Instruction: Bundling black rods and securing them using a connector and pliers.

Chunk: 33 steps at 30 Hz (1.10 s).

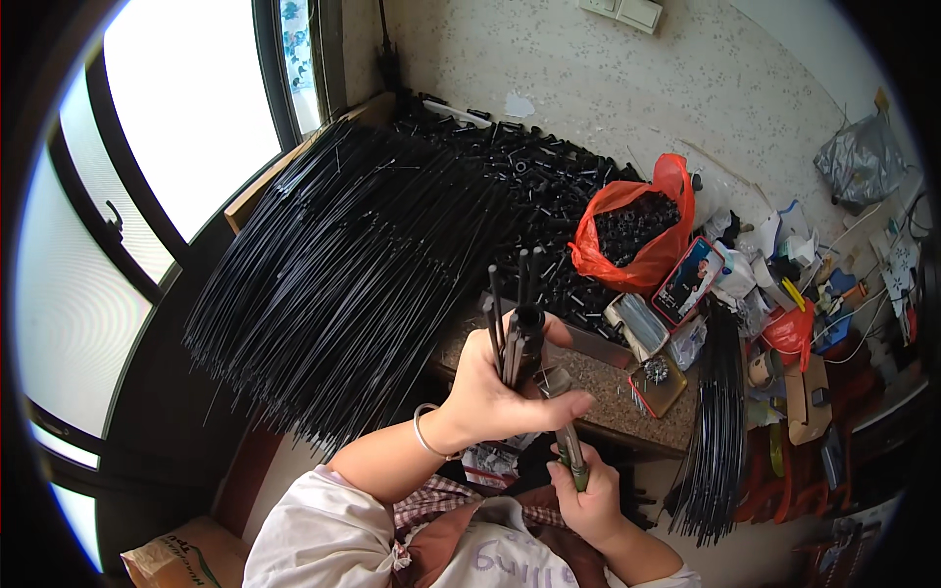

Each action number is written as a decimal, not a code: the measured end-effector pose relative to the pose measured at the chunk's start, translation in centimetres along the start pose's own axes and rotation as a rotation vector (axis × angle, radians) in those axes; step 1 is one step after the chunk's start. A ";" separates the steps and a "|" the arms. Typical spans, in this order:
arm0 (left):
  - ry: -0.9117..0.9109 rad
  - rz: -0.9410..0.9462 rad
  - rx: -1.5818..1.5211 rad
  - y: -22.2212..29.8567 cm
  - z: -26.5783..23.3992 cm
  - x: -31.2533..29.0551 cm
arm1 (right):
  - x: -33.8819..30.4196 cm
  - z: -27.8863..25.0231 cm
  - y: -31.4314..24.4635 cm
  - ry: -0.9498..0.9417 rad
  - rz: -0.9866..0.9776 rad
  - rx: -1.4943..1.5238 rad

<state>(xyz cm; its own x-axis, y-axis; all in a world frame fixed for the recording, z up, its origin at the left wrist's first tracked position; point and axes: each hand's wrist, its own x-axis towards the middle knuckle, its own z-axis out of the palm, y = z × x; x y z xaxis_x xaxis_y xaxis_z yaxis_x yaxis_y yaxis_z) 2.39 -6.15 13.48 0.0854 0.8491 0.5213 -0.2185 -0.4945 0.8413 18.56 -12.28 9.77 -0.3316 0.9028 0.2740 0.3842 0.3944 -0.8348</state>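
In front of my body, my left hand (490,392) is closed around several thin black rods (510,348), which stick up past the fingers. A black tubular fitting (529,321) with an open round end is gripped in the same hand. Lower and to the right, my right hand (591,500) is closed around a green-handled tool (578,475). The tool's metal shaft points up toward the left thumb and the fitting; its exact tip is hard to make out. A bracelet (421,431) circles the left wrist.
A large heap of long black rods (343,265) covers the table's left, with loose black fittings (529,167) behind. A red plastic bag (676,230) holds small black parts. A phone (688,281), a shallow tray (659,385) and a hanging rod bundle (720,431) lie right.
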 end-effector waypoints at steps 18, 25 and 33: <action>0.032 -0.071 0.161 -0.6 0.2 -1.4 | -1.7 -0.1 -0.2 -0.095 0.110 -0.019; -0.069 0.023 -0.228 -1.3 -2.0 -0.5 | -0.8 -4.3 1.2 -0.136 0.452 0.878; -0.223 -0.103 -0.510 -2.1 -2.1 -1.1 | 1.3 -6.3 -0.8 -0.133 -0.036 0.052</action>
<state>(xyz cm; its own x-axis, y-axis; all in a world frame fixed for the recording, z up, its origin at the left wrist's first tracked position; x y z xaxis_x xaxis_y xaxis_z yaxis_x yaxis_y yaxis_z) 0.70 -5.66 10.87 0.3223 0.8009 0.5046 -0.6351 -0.2123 0.7427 23.24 -10.31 13.81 -0.4574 0.8559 0.2412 0.3258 0.4136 -0.8501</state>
